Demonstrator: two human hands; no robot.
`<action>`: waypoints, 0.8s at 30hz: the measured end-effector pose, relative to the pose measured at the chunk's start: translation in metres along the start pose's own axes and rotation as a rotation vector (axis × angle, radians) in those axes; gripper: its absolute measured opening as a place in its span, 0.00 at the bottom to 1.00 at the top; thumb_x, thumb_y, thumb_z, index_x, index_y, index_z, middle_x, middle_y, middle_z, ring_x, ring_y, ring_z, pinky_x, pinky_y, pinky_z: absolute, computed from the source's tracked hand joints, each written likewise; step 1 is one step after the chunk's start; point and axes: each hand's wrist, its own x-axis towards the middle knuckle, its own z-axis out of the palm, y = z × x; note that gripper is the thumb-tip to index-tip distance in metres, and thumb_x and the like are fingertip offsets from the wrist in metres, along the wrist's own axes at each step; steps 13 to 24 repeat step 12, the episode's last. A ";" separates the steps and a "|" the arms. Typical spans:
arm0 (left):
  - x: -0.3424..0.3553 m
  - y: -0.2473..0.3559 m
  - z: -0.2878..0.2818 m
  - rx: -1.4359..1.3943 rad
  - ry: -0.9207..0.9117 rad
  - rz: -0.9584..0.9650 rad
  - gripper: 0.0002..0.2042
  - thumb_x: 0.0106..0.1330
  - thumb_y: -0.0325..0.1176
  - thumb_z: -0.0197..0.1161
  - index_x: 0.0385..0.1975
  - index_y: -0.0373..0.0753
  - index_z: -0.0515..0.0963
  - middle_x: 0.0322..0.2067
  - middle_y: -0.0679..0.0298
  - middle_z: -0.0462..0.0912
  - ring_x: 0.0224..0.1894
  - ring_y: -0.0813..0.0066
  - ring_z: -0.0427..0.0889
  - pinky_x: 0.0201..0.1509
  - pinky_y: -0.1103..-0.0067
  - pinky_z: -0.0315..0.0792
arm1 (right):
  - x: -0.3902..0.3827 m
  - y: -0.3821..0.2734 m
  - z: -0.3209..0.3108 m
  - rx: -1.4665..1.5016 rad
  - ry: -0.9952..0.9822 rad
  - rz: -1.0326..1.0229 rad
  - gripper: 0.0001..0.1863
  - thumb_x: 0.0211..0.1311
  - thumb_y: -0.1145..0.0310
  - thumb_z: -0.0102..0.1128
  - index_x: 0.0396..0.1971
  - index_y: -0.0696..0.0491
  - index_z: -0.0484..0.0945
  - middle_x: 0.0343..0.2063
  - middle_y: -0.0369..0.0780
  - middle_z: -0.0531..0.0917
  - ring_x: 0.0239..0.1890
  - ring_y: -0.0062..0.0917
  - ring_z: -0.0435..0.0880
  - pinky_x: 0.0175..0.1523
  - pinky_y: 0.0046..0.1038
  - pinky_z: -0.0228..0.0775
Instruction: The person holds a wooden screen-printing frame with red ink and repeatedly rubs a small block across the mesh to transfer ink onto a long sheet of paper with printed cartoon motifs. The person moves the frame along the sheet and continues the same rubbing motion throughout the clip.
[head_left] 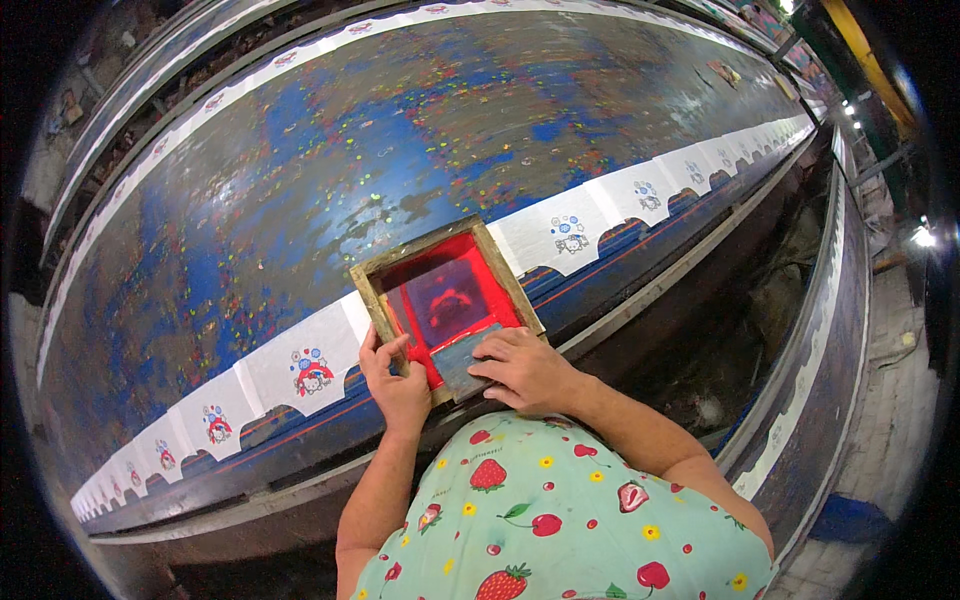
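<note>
A wooden-framed printing screen (415, 242) lies over the strip of white cut pieces at the near edge of the long table. Inside it, red ink (462, 246) surrounds a darker mesh window (447, 300) with a faint design. My left hand (397, 385) is closed around the frame's near left side, thumb toward the inside. With bent fingers, my right hand (528, 368) grips a flat grey squeegee (458, 362), tilted at the near end of the screen. Left of the frame, a printed white piece (318, 375) carries red in its picture; the white piece (560, 230) to the right shows blue and dark lines only.
The long table (340, 150) is blotched with blue, grey and coloured specks. Along its far edge runs another row of white pieces (285, 58). A rail (660, 295) borders the near side. Another table with white pieces (800, 400) stands at the right, across a dark gap.
</note>
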 end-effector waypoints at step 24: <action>-0.003 0.040 0.070 0.004 0.016 0.089 0.16 0.60 0.18 0.64 0.45 0.39 0.90 0.81 0.40 0.71 0.83 0.49 0.70 0.85 0.67 0.60 | -0.092 0.102 -0.020 0.362 0.509 0.344 0.27 0.67 0.68 0.80 0.66 0.48 0.85 0.69 0.48 0.82 0.72 0.48 0.79 0.80 0.50 0.67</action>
